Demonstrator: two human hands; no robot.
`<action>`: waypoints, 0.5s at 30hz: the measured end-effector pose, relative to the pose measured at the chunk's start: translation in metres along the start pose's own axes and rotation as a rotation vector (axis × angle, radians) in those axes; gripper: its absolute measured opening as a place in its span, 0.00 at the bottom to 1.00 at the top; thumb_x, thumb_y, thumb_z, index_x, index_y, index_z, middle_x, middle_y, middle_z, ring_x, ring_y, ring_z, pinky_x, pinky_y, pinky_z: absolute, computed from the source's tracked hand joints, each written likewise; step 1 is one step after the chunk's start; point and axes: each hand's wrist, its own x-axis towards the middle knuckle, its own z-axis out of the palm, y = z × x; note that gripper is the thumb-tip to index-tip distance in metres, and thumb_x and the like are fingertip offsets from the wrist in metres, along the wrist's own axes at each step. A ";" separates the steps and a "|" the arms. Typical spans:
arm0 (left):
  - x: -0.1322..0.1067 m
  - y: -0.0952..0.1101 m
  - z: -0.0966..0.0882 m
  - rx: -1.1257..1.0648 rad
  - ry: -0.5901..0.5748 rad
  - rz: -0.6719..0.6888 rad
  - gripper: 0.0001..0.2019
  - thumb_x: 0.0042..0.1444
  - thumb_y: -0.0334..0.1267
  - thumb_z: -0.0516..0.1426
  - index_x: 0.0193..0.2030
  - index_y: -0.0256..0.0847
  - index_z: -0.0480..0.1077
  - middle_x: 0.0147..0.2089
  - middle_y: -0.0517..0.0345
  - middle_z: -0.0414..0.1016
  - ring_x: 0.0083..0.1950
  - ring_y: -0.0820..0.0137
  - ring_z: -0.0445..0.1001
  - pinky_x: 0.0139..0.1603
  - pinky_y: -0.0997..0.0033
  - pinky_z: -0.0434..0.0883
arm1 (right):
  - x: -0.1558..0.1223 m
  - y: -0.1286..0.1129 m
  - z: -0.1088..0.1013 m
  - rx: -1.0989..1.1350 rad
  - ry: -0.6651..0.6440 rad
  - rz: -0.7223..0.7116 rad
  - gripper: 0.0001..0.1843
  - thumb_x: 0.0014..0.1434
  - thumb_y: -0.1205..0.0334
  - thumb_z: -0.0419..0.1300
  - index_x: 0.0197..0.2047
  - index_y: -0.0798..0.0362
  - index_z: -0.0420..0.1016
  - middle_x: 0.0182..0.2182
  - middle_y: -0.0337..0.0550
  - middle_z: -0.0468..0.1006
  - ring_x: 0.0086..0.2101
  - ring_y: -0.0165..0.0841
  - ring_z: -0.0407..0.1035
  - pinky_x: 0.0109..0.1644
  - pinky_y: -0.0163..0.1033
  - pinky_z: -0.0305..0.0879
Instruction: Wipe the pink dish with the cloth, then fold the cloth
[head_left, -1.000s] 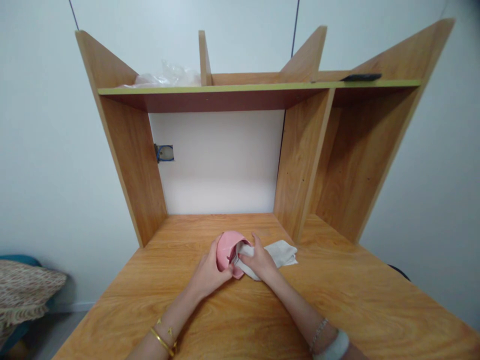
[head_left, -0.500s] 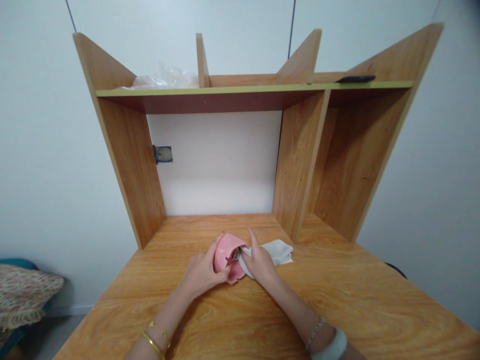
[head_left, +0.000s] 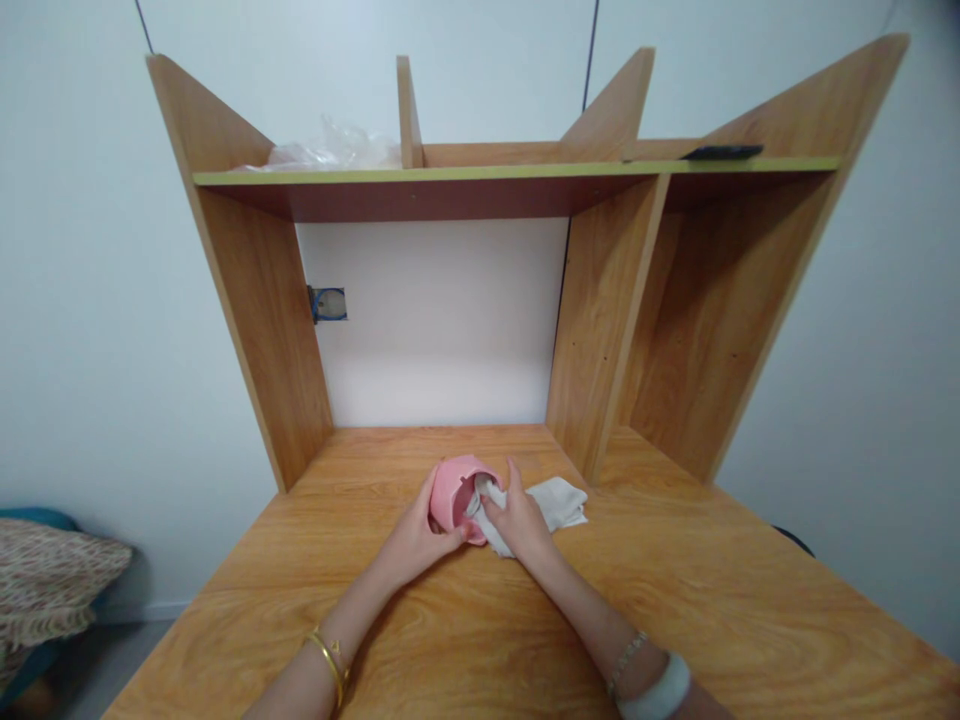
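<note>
A pink cup-like container [head_left: 452,487] with an uneven, notched rim lies tipped on its side, its mouth facing right. My left hand [head_left: 415,540] is wrapped round its left side, thumb along the lower rim. In my right hand [head_left: 520,517] is a white cloth [head_left: 496,540], pinched and pushed partly into the container's mouth. Part of the cloth inside is hidden by the pink wall. The cloth's other end trails onto the desk, to the right behind my right hand.
The wooden desk [head_left: 465,640] carries a shelf unit [head_left: 259,340] at its back. On the upper shelf lie clear plastic bags [head_left: 337,150] and a flat black object [head_left: 721,153]. A wall box [head_left: 328,304] shows behind. At far left is a patterned fringed cushion [head_left: 60,575].
The container has turned in my left hand, so its mouth shows more. My right hand has shifted slightly right, and more of the white cloth shows at the opening.
</note>
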 end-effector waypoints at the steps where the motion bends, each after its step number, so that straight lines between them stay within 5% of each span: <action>1: 0.000 0.003 -0.001 0.057 0.017 -0.002 0.44 0.47 0.43 0.58 0.64 0.38 0.36 0.58 0.47 0.59 0.54 0.63 0.63 0.54 0.65 0.61 | 0.000 -0.002 -0.003 -0.026 0.011 0.011 0.38 0.54 0.58 0.53 0.62 0.62 0.39 0.35 0.52 0.76 0.35 0.39 0.71 0.31 0.34 0.57; 9: -0.006 0.036 -0.015 0.669 -0.046 -0.052 0.41 0.43 0.41 0.56 0.63 0.42 0.44 0.44 0.52 0.72 0.42 0.58 0.71 0.44 0.63 0.65 | -0.011 -0.011 -0.016 -0.261 0.116 -0.142 0.41 0.55 0.53 0.51 0.64 0.57 0.33 0.28 0.48 0.77 0.31 0.41 0.72 0.31 0.37 0.56; 15: -0.006 0.038 -0.019 0.751 -0.033 -0.034 0.38 0.45 0.44 0.55 0.63 0.46 0.44 0.40 0.54 0.73 0.40 0.59 0.71 0.43 0.64 0.64 | -0.011 -0.004 -0.004 -0.122 0.028 -0.280 0.39 0.56 0.61 0.50 0.64 0.58 0.31 0.30 0.46 0.77 0.32 0.39 0.72 0.32 0.36 0.57</action>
